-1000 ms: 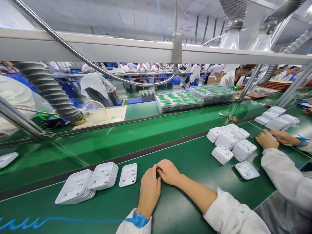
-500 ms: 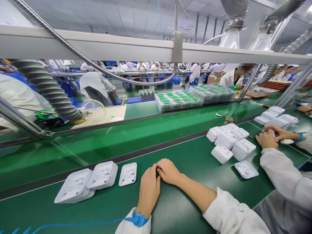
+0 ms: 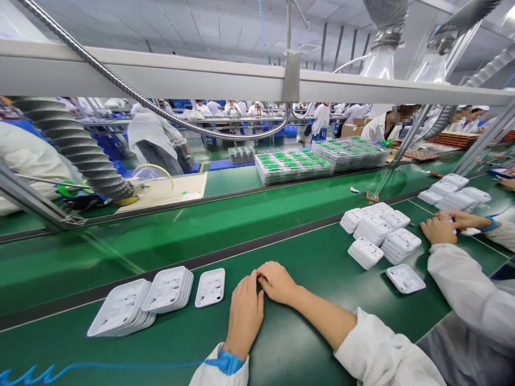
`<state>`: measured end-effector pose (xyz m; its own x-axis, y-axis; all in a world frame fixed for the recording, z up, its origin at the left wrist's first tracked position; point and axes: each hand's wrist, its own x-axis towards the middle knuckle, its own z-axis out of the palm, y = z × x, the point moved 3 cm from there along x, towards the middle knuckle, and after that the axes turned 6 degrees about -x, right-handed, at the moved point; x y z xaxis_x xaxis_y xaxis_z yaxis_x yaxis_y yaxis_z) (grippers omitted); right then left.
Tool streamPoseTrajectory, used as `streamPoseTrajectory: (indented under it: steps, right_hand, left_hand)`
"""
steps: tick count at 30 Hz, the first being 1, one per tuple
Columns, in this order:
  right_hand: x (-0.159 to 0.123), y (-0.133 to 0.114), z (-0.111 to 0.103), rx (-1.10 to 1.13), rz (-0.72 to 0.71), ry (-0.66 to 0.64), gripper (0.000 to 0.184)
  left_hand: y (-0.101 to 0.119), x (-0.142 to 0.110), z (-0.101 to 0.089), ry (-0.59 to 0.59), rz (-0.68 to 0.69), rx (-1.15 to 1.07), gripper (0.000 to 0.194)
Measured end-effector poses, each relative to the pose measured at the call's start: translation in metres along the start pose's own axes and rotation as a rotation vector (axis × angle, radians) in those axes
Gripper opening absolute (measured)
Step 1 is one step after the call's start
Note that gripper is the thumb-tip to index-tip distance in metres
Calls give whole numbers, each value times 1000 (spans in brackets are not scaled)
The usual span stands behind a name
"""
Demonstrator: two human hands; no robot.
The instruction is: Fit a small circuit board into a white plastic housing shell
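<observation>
My left hand (image 3: 244,305), with a blue strap at the wrist, rests on the green work surface (image 3: 298,343), back upward and fingers pressed together. Its fingertips meet those of my right hand (image 3: 277,281), which is curled with knuckles up. Both are closed; anything beneath the fingers is hidden. Just left of my left hand lies a single white plastic cover (image 3: 210,288) with small cut-outs. Beyond it stand two leaning stacks of such covers, a nearer stack (image 3: 168,289) and a farther stack (image 3: 120,308).
Several more stacks of white covers (image 3: 372,230) stand to the right, with a loose cover (image 3: 405,279) beside a co-worker's hands (image 3: 440,228). A green conveyor belt (image 3: 225,214) runs behind, carrying a small circuit board (image 3: 372,196). Trays of green boards (image 3: 293,165) sit beyond; a metal beam (image 3: 161,67) crosses above.
My hands keep the same pose and place. The view has shifted slightly, and the blue cord from my left wrist strap lies differently at lower left.
</observation>
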<state>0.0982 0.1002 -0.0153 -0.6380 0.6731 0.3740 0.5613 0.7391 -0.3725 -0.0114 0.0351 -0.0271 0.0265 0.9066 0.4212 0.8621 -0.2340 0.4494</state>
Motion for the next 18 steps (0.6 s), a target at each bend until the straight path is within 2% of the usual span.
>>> streamPoseTrajectory:
  steps: [18]
  right_hand:
    - [0, 1, 0, 13, 17, -6, 13]
  left_hand:
    - [-1, -1, 0, 29, 16, 4, 40]
